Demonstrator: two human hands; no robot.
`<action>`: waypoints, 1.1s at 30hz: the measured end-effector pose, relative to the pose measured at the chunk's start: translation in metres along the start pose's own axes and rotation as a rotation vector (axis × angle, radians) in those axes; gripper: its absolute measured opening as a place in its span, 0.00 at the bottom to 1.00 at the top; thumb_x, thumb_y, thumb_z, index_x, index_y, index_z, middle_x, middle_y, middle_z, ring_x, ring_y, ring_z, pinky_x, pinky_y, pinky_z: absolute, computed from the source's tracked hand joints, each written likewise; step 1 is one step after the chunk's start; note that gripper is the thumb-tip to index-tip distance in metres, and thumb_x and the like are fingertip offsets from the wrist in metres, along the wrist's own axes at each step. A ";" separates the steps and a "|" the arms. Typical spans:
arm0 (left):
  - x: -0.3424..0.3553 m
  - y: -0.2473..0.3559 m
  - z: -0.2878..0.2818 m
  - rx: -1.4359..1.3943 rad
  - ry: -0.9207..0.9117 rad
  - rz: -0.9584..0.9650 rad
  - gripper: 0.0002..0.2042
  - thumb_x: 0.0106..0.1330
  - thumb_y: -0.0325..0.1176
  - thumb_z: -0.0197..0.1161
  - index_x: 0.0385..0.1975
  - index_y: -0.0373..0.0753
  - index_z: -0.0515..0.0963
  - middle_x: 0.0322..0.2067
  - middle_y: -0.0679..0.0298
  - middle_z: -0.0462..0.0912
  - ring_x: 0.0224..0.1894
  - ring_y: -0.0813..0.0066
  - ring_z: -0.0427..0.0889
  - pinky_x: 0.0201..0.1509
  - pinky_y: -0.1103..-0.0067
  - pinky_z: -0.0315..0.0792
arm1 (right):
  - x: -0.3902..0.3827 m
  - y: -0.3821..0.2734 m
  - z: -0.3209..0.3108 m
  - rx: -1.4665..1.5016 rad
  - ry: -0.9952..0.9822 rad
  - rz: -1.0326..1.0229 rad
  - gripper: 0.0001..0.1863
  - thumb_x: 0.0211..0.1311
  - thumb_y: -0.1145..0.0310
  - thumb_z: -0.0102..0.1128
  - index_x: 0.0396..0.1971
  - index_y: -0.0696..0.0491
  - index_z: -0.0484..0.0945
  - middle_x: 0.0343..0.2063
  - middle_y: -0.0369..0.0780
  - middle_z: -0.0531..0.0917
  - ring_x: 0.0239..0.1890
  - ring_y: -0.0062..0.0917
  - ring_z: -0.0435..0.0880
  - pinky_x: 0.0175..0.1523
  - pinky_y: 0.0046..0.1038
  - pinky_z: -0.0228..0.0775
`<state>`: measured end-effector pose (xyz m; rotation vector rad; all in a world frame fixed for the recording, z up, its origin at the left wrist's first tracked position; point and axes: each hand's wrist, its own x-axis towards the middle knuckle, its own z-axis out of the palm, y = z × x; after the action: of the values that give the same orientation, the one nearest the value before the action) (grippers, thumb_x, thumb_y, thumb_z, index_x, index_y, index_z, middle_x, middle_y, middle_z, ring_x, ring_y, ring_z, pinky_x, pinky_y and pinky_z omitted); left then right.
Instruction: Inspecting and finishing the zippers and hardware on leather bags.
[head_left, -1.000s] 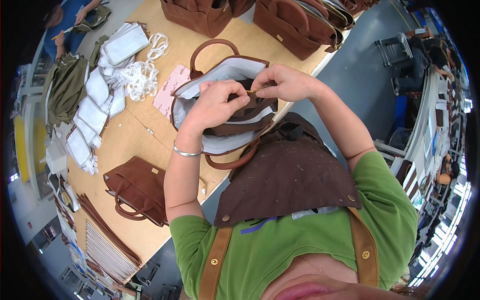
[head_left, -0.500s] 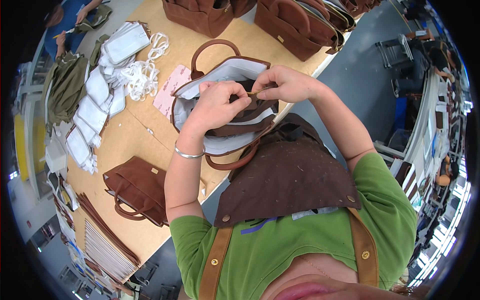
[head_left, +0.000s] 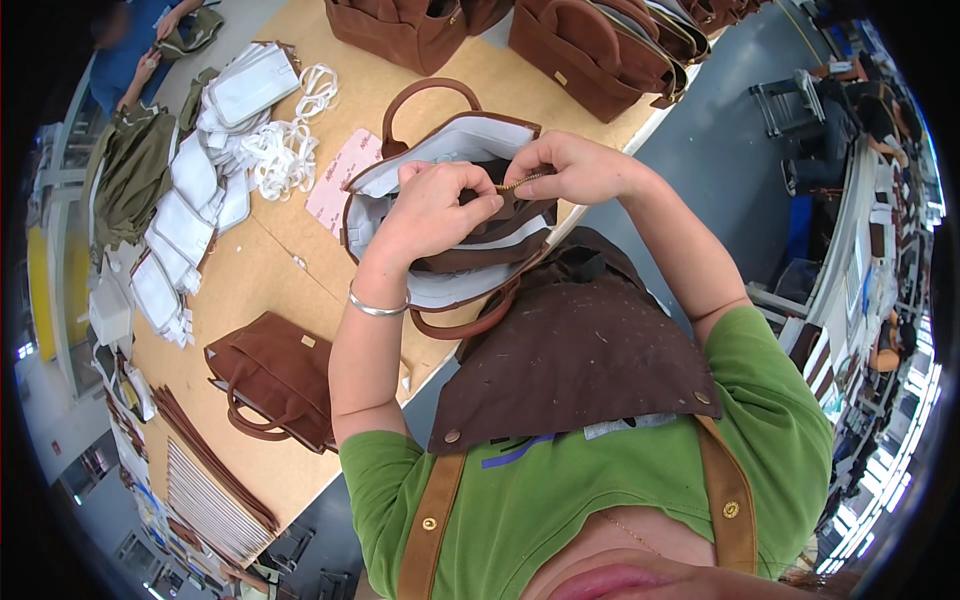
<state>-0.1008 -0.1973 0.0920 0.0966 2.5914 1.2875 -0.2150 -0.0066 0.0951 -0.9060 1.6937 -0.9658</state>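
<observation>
A brown handbag (head_left: 530,268) with pale lining lies open on the table in front of me, its two rounded handles spread to the far and near sides. Over its opening, a brass-coloured zipper (head_left: 517,184) stretches between my hands. My right hand (head_left: 575,168) pinches it between thumb and fingers. My left hand (head_left: 440,208), curled with thumb and fingertips together, grips its other end; the fingers partly hide that end. Brown material and a white strip show inside the bag below my hands.
More brown handbags (head_left: 590,60) stand along the table's far side, and a smaller one (head_left: 275,375) lies left of my left forearm. White pieces (head_left: 185,225), white cords (head_left: 280,160), olive fabric (head_left: 135,180) and a pink sheet (head_left: 342,182) lie leftward. A co-worker in blue (head_left: 125,55) is far left.
My hands and the zipper stay almost where they were. At the far left, the co-worker's lower hand has moved up toward the other hand.
</observation>
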 end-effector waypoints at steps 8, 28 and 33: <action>0.001 0.002 0.001 -0.018 -0.030 -0.068 0.11 0.57 0.43 0.61 0.23 0.43 0.82 0.16 0.67 0.79 0.26 0.72 0.74 0.48 0.73 0.53 | -0.001 0.000 0.000 0.015 -0.016 0.012 0.07 0.60 0.74 0.58 0.36 0.59 0.81 0.25 0.32 0.79 0.29 0.14 0.75 0.36 0.20 0.70; -0.002 -0.018 0.007 -0.316 0.135 0.208 0.12 0.51 0.33 0.70 0.33 0.37 0.79 0.27 0.61 0.82 0.31 0.69 0.78 0.39 0.76 0.68 | -0.006 0.009 0.000 0.128 0.099 -0.048 0.05 0.55 0.72 0.66 0.28 0.58 0.80 0.26 0.30 0.79 0.30 0.12 0.73 0.35 0.18 0.64; -0.005 -0.018 -0.002 -0.355 0.045 0.090 0.14 0.53 0.28 0.70 0.38 0.34 0.77 0.29 0.65 0.81 0.33 0.76 0.77 0.42 0.79 0.71 | -0.007 0.012 -0.003 0.164 0.071 -0.002 0.05 0.55 0.73 0.65 0.29 0.58 0.81 0.24 0.31 0.79 0.28 0.12 0.73 0.35 0.18 0.65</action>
<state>-0.0958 -0.2106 0.0800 0.1217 2.3728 1.7778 -0.2177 0.0055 0.0876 -0.7738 1.6460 -1.1318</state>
